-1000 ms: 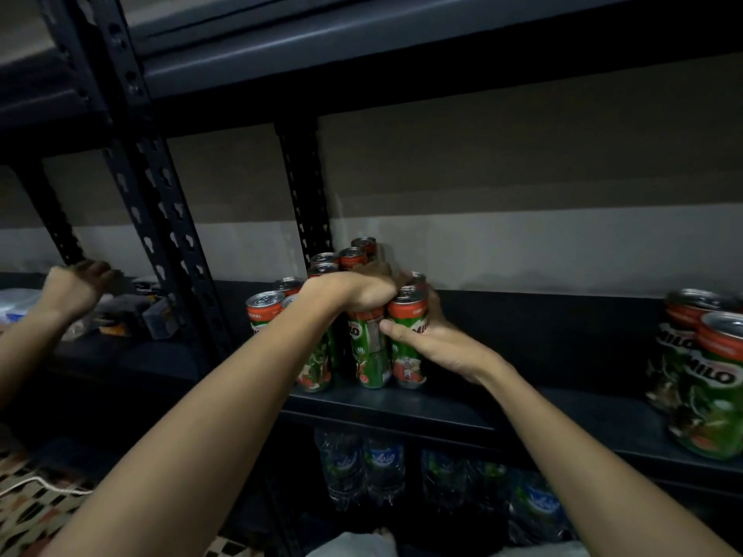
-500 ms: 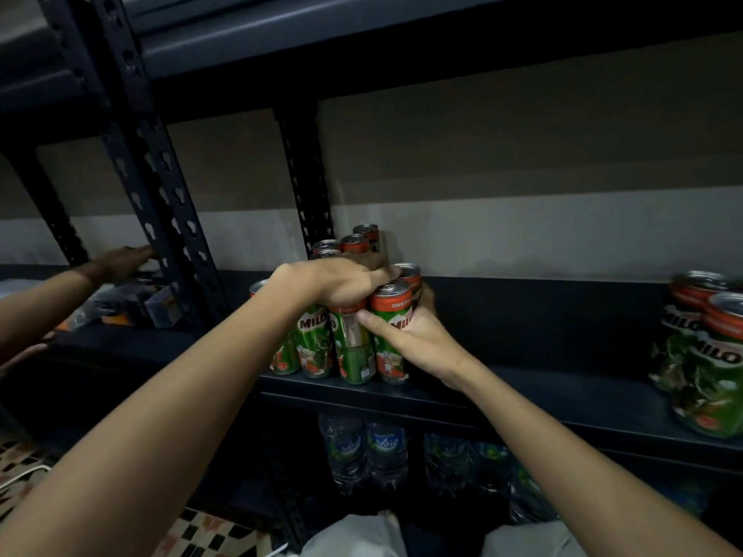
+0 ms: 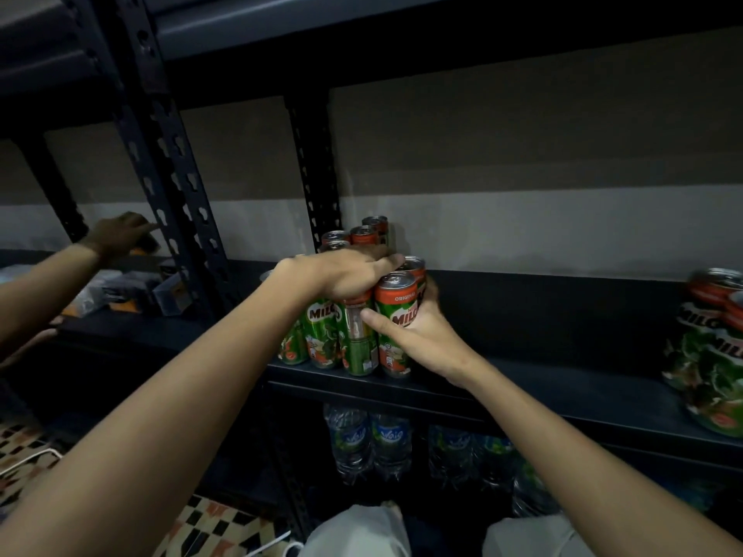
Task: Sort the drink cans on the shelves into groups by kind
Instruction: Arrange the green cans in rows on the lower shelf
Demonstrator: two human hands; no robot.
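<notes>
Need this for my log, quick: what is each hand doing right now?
Left hand: rests over the tops of the Milo cans, fingers curled on them.
Right hand: grips the front right Milo can.

Bare shelf [image 3: 542, 379] between Milo cluster [image 3: 354, 331] and right-hand cans [image 3: 711, 355].
</notes>
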